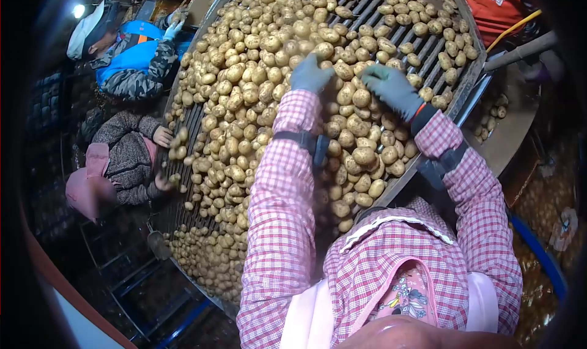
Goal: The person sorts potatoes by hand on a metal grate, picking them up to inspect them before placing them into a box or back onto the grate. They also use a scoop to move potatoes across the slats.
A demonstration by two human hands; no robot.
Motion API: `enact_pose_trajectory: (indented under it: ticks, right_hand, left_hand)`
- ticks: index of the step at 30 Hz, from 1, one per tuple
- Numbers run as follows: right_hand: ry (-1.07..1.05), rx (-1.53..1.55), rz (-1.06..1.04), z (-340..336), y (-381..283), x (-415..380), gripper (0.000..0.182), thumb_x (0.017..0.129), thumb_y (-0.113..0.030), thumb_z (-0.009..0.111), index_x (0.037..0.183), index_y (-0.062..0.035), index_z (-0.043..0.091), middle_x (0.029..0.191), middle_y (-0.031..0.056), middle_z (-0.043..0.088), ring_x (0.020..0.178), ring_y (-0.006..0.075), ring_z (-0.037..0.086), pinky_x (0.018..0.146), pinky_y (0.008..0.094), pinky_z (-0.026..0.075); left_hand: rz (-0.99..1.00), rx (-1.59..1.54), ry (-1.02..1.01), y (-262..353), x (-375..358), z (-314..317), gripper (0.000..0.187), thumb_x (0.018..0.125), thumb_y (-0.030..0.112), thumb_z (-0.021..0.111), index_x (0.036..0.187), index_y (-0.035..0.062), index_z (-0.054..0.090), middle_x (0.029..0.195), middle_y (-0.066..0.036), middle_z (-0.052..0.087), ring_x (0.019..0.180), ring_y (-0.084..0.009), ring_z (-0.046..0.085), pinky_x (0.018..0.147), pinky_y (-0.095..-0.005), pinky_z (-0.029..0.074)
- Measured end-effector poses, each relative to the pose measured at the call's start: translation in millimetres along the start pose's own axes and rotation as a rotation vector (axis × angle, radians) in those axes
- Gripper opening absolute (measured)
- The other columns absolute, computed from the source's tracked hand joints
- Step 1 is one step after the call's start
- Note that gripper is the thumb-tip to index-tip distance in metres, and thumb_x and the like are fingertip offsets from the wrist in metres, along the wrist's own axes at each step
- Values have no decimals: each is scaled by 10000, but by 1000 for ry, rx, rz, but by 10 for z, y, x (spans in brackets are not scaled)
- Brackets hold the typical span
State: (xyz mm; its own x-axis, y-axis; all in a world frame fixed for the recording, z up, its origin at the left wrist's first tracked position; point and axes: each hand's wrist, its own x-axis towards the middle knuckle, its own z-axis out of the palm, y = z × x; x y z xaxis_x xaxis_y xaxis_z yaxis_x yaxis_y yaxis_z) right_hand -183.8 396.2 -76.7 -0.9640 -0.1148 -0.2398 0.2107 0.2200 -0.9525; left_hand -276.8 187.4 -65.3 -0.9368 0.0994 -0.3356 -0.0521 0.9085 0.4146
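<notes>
Many pale yellow potatoes (251, 92), some with dirt on them, lie heaped on a slatted metal sorting table (359, 11). My left hand (310, 75), in a grey glove, reaches into the middle of the heap; its thumb stands apart and its fingertips point down among the potatoes. To its right, my right hand (390, 89), gloved the same way, hovers over or touches the potatoes near the table's right side. Its fingers stretch leftward, spread a little, and no potato shows in its grip. What lies under both palms is hidden.
A person in a pink cap (92, 187) handles potatoes at the left edge. Beyond, a person in a blue vest (131, 52) stands beside the table. Someone in a red garment (492, 9) is at the upper right. A metal rim (474, 61) borders the table.
</notes>
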Motion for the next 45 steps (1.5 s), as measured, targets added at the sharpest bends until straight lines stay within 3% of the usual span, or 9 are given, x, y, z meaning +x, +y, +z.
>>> enact_pose_trajectory:
  ticks: [5, 12, 17, 28, 36, 38, 39, 42, 45]
  right_hand:
    - [0, -547, -95, -9, -168, 514, 338, 912, -268, 580, 1138, -60, 722, 1115, 177, 724, 1024, 330, 690, 928, 410, 525]
    - [-126, -1116, -165, 448, -12, 1160, 318, 841, -231, 562, 999, -45, 765, 1043, 207, 736, 996, 367, 710, 851, 464, 568]
    - [-157, -1207, -104, 611, -24, 1167, 370, 859, -232, 575, 1144, -45, 720, 1138, 195, 715, 1064, 371, 687, 895, 452, 557]
    - [-491, -320, -66, 83, 137, 968, 545, 764, -288, 741, 1252, -60, 662, 1138, 198, 707, 1037, 327, 685, 896, 406, 534]
    - [-326, -692, -199, 533, -246, 483, 383, 800, -358, 655, 1101, -126, 703, 1082, 175, 711, 1042, 339, 679, 931, 438, 518]
    - [-347, -359, -97, 385, -237, 545, 369, 845, -347, 683, 1114, -98, 726, 1095, 165, 724, 1036, 294, 694, 940, 396, 527]
    - [-365, -10, 6, 268, -280, 539, 361, 873, -326, 689, 1129, -75, 729, 1098, 146, 726, 1031, 266, 692, 936, 366, 531]
    - [-374, 641, 70, 40, -58, 612, 330, 959, -269, 666, 1186, -34, 714, 1154, 96, 701, 1036, 192, 675, 802, 316, 589]
    - [-505, 1113, 188, 82, 7, 570, 415, 1007, -313, 607, 1317, -38, 616, 1177, 100, 683, 979, 189, 693, 762, 327, 619]
  left_hand:
    - [16, -862, -146, -577, -20, -75, 505, 856, 177, 710, 1320, 3, 616, 1178, -141, 704, 981, -178, 686, 776, -283, 564]
    - [25, -629, 105, -757, -686, -431, 519, 918, 207, 693, 1372, -15, 572, 1302, -157, 646, 1128, -201, 645, 942, -310, 522]
    - [9, -835, 156, -1043, -959, -152, 474, 916, 195, 698, 1334, -11, 610, 1258, -156, 670, 1153, -212, 640, 996, -331, 501]
    - [-42, -543, 314, -987, -69, -548, 421, 930, 208, 656, 1302, 11, 643, 1144, -144, 709, 927, -196, 691, 879, -315, 542]
    - [74, 128, 413, -719, 1131, -444, 414, 848, 260, 690, 1247, 151, 704, 1234, -201, 681, 1155, -333, 648, 1027, -387, 487]
    - [5, 91, 321, -689, 1161, -535, 417, 837, 267, 701, 1244, 176, 708, 1218, -207, 689, 1133, -334, 661, 1019, -386, 495]
    - [81, -121, 308, -873, 1284, -518, 365, 867, 274, 675, 1191, 116, 731, 978, -129, 737, 945, -242, 712, 823, -335, 569]
    - [-51, -863, 267, -438, 835, -821, 386, 878, 181, 639, 1224, 15, 680, 944, -74, 704, 821, -148, 663, 547, -256, 520]
    - [32, -939, -32, 127, 129, -867, 433, 894, 180, 634, 1296, 16, 638, 1113, -99, 685, 910, -166, 671, 753, -280, 551]
